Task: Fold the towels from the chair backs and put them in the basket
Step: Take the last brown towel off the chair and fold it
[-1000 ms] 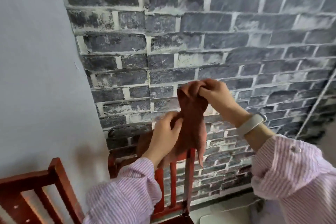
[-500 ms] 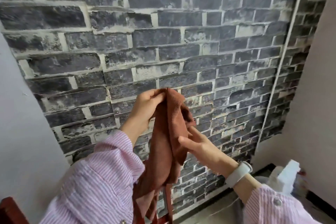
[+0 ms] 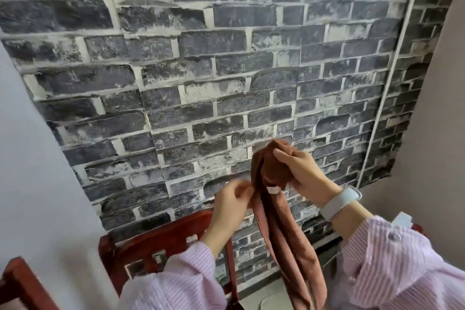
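1. Nearest the camera, two pink-striped sleeves (image 3: 181, 284) fill the bottom of the view; the right one carries a white button (image 3: 394, 236), and a pale wristband (image 3: 340, 201) sits on the right wrist just behind the hand.
2. The left hand (image 3: 230, 206) has its fingers curled in, thumb and fingertips pinching the left edge of the brown towel (image 3: 279, 229) at about mid-height. The hand is slightly blurred, so how much cloth it holds cannot be told.
3. The right hand (image 3: 299, 171) is above and to the right of the left fingers, its fingers wrapped round the bunched top of the towel, gripping it.
4. The towel is held in the air between both hands. From the right fingers it hangs down in two long folds past the left fingers and out of the bottom edge. A small white label (image 3: 273, 190) shows on it just below the right fingers.
5. Below and behind the left fingers stands a red wooden chair back (image 3: 151, 239); the left forearm crosses in front of it. A second red chair corner (image 3: 17, 282) sits at the lower left edge.
6. Right of the right wrist, a small pale object (image 3: 402, 219) peeks over the sleeve; what it is cannot be told.
7. Farthest off is the dark brick wall (image 3: 201, 58), with plain pale wall (image 3: 37, 184) to its left and a thin white strip (image 3: 392, 70) running down it at the right.
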Demonstrator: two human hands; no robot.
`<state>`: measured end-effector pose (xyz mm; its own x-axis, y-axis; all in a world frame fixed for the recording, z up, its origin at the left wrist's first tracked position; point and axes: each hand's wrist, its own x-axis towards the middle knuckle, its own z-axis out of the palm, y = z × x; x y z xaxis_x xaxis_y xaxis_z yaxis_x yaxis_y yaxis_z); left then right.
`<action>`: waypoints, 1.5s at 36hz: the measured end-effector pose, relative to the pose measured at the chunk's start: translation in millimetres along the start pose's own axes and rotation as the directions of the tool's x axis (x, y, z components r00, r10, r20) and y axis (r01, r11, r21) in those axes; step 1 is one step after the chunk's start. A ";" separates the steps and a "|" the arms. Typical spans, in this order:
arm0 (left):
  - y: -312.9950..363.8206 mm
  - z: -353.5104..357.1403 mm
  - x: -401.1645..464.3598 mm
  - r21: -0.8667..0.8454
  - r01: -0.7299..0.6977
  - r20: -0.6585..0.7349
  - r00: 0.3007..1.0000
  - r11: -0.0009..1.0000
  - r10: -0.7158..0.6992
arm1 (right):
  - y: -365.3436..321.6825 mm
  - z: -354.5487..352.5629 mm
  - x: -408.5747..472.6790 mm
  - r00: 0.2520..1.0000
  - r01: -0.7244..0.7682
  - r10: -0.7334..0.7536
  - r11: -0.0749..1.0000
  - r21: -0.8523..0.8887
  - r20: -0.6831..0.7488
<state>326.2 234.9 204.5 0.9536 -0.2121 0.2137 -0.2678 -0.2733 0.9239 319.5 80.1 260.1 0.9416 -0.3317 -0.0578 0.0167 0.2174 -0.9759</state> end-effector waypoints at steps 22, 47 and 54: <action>-35.5 -28.6 22.6 0.298 0.024 -0.030 0.999 0.954 -0.016 | 80.8 -110.5 -7.2 0.994 0.059 -0.109 0.657 -0.751 -0.018; -67.6 -53.6 4.0 0.428 -0.042 0.051 0.998 0.903 0.022 | 90.7 -106.0 -5.0 0.995 0.036 -0.096 0.389 -0.921 -0.002; -87.2 -60.0 9.1 0.545 -0.115 -0.041 0.986 0.831 0.163 | 102.2 -113.0 0.8 0.999 -0.025 0.029 0.350 -0.936 -0.016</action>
<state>366.5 313.1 145.0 0.9018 -0.2155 0.3745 -0.4072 -0.7135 0.5701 283.9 -1.7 136.5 0.9363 -0.3397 -0.0896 -0.3327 -0.7752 -0.5370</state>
